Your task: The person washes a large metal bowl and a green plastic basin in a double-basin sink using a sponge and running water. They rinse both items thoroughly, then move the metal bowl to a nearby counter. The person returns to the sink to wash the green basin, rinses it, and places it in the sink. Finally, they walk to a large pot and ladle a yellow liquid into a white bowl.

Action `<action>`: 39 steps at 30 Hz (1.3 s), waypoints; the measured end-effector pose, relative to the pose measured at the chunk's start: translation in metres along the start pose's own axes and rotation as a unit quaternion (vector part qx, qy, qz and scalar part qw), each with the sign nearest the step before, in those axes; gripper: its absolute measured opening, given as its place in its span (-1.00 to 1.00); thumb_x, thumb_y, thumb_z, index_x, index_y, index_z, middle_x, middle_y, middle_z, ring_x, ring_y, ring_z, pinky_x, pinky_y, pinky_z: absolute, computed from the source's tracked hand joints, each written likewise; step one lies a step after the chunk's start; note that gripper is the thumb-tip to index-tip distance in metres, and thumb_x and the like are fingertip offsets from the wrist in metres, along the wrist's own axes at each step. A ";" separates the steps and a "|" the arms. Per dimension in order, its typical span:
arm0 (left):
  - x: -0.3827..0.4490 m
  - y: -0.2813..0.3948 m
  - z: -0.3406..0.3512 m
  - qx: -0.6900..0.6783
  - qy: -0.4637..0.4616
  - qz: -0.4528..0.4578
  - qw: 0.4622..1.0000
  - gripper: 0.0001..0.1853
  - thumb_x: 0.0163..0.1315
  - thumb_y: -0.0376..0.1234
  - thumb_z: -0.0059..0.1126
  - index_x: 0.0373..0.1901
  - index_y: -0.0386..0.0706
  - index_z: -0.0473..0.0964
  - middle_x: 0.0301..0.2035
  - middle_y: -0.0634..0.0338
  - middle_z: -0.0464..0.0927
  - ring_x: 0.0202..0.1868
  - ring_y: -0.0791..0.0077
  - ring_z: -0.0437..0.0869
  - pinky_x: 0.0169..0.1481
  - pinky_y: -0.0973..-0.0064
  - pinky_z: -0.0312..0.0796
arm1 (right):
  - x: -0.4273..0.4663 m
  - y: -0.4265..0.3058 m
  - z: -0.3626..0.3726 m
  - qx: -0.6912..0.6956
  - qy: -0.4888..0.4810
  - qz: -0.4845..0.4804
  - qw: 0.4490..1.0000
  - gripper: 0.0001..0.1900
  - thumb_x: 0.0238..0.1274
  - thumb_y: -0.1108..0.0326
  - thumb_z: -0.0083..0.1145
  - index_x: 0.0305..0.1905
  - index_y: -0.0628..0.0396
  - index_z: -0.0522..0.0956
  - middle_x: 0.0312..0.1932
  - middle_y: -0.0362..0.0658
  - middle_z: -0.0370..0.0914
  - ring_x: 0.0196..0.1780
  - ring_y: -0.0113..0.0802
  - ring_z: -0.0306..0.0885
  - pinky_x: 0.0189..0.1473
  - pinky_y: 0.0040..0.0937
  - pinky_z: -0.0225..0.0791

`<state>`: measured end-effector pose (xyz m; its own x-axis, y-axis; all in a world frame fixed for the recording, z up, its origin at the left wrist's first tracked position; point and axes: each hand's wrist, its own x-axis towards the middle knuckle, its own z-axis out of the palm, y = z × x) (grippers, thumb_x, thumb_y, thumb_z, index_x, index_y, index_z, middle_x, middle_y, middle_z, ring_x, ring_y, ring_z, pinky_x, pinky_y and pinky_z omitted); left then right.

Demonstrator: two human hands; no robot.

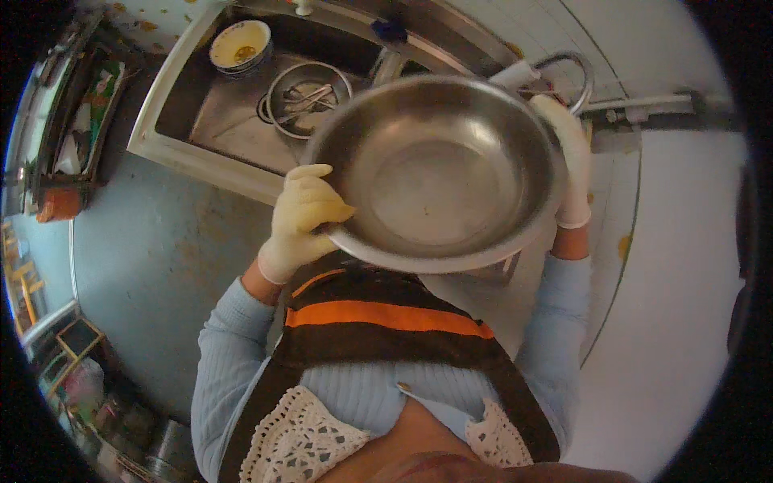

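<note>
A wide stainless steel basin is held up in front of my chest, its hollow facing the camera. My left hand, in a pale yellowish glove, grips the basin's rim at the left, with the thumb over the edge. At the far side my right hand, in a whitish glove, is against the outer wall near the upper right rim; its fingertips are partly hidden. The basin looks bare inside apart from a small dark speck. Behind it, part of a sink is hidden.
The metal sink at the upper left holds stacked bowls and a metal pan with utensils inside. A curved metal faucet or pipe is close to my right hand. A cluttered rack stands at the far left.
</note>
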<state>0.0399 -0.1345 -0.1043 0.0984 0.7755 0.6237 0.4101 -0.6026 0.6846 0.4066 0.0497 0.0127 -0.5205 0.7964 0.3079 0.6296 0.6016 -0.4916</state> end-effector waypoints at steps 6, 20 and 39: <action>0.009 -0.005 -0.013 0.008 0.105 0.010 0.994 -0.79 -0.18 -0.47 0.44 -0.43 -0.12 0.67 -0.41 0.21 0.62 -0.25 0.22 0.66 0.29 0.01 0.46 | 0.036 -0.029 -0.019 0.061 -0.072 -0.049 0.994 -0.71 0.45 0.36 -0.04 -0.10 0.16 0.74 0.05 0.00 0.74 0.26 -0.20 0.64 0.33 -0.27 0.47; -0.020 0.044 0.046 -0.088 0.134 -0.154 0.975 -0.83 0.20 -0.39 0.42 -0.21 -0.22 0.67 -0.26 0.07 0.64 -0.09 0.39 0.67 0.05 0.36 0.50 | 0.016 0.038 -0.065 0.025 -0.146 -0.082 0.985 -0.79 0.36 0.36 0.03 -0.31 0.24 0.60 -0.33 -0.06 0.58 -0.24 -0.30 0.52 -0.10 -0.35 0.42; -0.351 0.169 -0.155 0.068 0.368 -0.373 0.849 -0.56 0.43 -0.20 0.20 0.24 -0.22 0.60 0.17 0.00 0.66 0.21 0.14 0.66 0.35 0.27 0.45 | 0.091 -0.257 0.005 -0.351 0.031 -0.211 0.912 -0.78 0.13 0.38 0.08 -0.24 0.05 0.74 -0.22 0.05 0.72 -0.12 0.09 0.68 -0.05 -0.07 0.55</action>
<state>-0.0655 -0.5375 -0.1489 -0.8075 0.5738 0.1371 0.2153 0.0702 0.9740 0.1943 -0.0331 0.1628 -0.7818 0.4744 0.4046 0.6066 0.7290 0.3172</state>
